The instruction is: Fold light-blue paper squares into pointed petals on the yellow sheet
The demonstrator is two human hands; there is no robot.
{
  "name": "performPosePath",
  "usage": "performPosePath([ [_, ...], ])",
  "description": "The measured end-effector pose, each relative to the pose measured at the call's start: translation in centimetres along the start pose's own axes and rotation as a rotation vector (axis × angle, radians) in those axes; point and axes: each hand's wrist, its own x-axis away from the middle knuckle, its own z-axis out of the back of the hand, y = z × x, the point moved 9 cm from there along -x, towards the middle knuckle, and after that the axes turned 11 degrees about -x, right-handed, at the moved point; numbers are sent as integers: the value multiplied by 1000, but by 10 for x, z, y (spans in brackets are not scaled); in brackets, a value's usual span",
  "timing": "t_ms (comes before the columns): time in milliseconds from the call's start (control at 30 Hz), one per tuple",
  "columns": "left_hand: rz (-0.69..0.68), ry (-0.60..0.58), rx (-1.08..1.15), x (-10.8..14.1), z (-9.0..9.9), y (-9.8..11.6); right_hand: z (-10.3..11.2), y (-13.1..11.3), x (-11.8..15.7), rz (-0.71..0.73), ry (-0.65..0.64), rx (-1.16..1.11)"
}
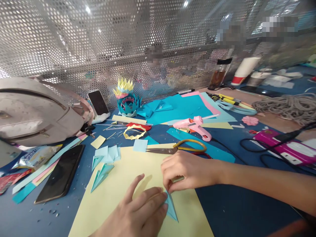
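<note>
A light blue folded paper piece [172,208] lies on a large pale yellow sheet [118,204]. My left hand [143,207] rests over its left part, fingers stretched and the index finger or thumb raised apart. At the paper's upper tip my right hand [182,171] is closed, thumb and fingers pinching it. Two folded blue pieces [101,176] and several light blue squares [107,153] sit at the sheet's upper left. Gold-handled scissors [168,150] lie just above my right hand.
Beyond the sheet are a pink glue gun [194,125], a yellow paper ring [134,132] and a blue-yellow paper model [127,102]. A black phone [61,174] and bag [37,112] are left; a magenta power strip [278,144] with black cables is right.
</note>
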Motion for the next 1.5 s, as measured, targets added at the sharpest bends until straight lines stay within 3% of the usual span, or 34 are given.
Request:
performPosePath([
  [200, 47, 69, 19, 4, -1, 1, 0, -10, 2, 146, -48, 37],
  [300, -3, 61, 1, 8, -2, 6, -2, -12, 4, 201, -102, 46],
  [533, 2, 52, 27, 15, 0, 4, -5, -13, 5, 213, -118, 82],
  [700, 66, 154, 139, 15, -2, -6, -4, -15, 3, 224, -92, 70],
  [900, 184, 21, 383, 3, -12, -23, -4, -17, 3, 239, -66, 69],
  [1100, 312, -36, 369, -2, -18, -32, -5, -15, 4, 224, -72, 86],
  [1267, 254, 51, 201, -5, -9, -23, -8, -19, 5, 271, -65, 133],
  [1500, 74, 81, -3, 0, 1, 7, -11, -24, 6, 330, -56, 168],
])
